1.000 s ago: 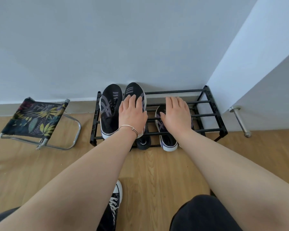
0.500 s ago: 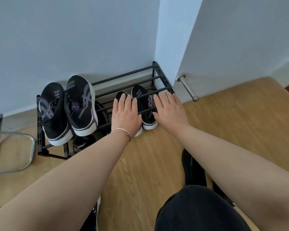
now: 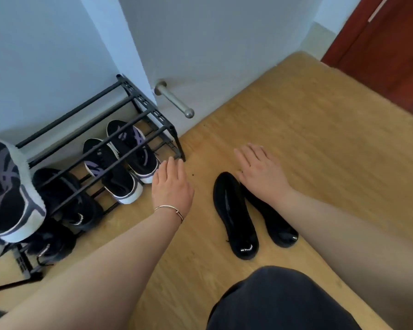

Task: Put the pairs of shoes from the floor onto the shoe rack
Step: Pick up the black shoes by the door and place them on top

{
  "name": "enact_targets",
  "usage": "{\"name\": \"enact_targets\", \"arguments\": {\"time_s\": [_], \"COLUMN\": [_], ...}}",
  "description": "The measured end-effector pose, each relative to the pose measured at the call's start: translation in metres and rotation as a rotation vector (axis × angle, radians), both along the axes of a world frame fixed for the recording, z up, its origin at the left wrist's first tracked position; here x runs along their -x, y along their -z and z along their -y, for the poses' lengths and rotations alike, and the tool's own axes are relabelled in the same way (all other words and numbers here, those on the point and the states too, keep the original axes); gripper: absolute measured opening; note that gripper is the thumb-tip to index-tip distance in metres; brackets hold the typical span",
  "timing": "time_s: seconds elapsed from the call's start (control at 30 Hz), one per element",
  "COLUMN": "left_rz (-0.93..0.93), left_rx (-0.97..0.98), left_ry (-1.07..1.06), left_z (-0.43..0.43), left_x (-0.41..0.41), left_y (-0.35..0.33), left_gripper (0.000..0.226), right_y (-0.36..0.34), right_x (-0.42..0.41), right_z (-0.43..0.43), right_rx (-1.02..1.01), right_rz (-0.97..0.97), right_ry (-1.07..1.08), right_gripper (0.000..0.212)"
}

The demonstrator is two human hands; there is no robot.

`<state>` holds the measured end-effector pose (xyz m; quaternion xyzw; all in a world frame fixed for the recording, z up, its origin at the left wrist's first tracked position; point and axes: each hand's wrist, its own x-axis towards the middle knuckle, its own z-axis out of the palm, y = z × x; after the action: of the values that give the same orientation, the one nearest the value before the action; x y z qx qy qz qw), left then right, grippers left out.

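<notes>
Matte black slip-on shoes [image 3: 239, 217], low and smooth with rounded toes, lie side by side on the wooden floor [image 3: 320, 144] at centre right of the frame, toes toward the camera. Floorboards are pale honey-coloured with a fine grain, meeting white walls [image 3: 219, 39]; a dark red door [image 3: 391, 44] fills the upper right corner. A brushed-metal doorstop [image 3: 174, 101] sticks out from the wall just right of the shoe rack [image 3: 138, 96].

That rack, thin black metal bars in two tiers, stands in the left half against the wall. Its lower tier holds a knit black-and-purple pair with white soles [image 3: 119, 163] and, further left, darker black shoes [image 3: 65, 201]. On the upper tier at the far left edge sits a black sneaker with purple stripes and a white sole [image 3: 10, 191].

The left hand [image 3: 172, 189], a thin bracelet [image 3: 169, 209] at its wrist, hovers flat with fingers together, empty, near the rack's corner. The right hand [image 3: 260, 172] is spread, palm down, over the heel of the right slip-on; whether it touches is unclear.
</notes>
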<state>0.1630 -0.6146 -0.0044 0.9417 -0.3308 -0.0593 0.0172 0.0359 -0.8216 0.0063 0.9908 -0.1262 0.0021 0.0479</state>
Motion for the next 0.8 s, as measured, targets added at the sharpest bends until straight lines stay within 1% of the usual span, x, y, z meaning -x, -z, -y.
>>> {"name": "enact_targets", "arguments": {"time_s": [0.13,0.27,0.37,0.47,0.5,0.57,0.63,0.73,0.8], "left_rz": [-0.11,-0.209,-0.265,-0.427,-0.505,-0.655,-0.748,-0.804,-0.829], "left_rx": [-0.093,-0.169,-0.182,-0.185,-0.165,-0.072,0.053,0.231,0.293], "left_ry": [0.064,0.035,-0.035,-0.185,-0.249,-0.385,-0.496,-0.628,-0.685], "left_z": [0.027,0.043,0.05,0.058,0.06,0.063,0.062,0.057,0.054], "left_x": [0.037,0.064,0.08,0.093,0.097,0.104,0.111,0.118,0.123], "left_y": [0.037,0.068,0.083,0.094,0.098,0.108,0.115,0.118,0.118], "left_gripper": [0.062,0.064,0.059,0.053,0.052,0.049,0.05,0.049,0.047], "right_y": [0.032,0.062,0.081,0.098,0.104,0.116,0.123,0.131,0.136], "right_x": [0.057,0.105,0.13,0.144,0.147,0.15,0.151,0.15,0.15], "right_z": [0.026,0.039,0.044,0.042,0.041,0.041,0.042,0.044,0.041], "right_rx": [-0.012,-0.044,-0.078,-0.157,-0.21,-0.376,-0.543,-0.69,-0.736], "right_rz": [-0.06,-0.136,-0.191,-0.266,-0.283,-0.28,-0.262,-0.245,-0.241], "right_ry": [0.163,0.323,0.444,0.582,0.638,0.762,0.829,0.82,0.809], "right_gripper": [0.059,0.061,0.056,0.05,0.052,0.055,0.053,0.037,0.026]}}
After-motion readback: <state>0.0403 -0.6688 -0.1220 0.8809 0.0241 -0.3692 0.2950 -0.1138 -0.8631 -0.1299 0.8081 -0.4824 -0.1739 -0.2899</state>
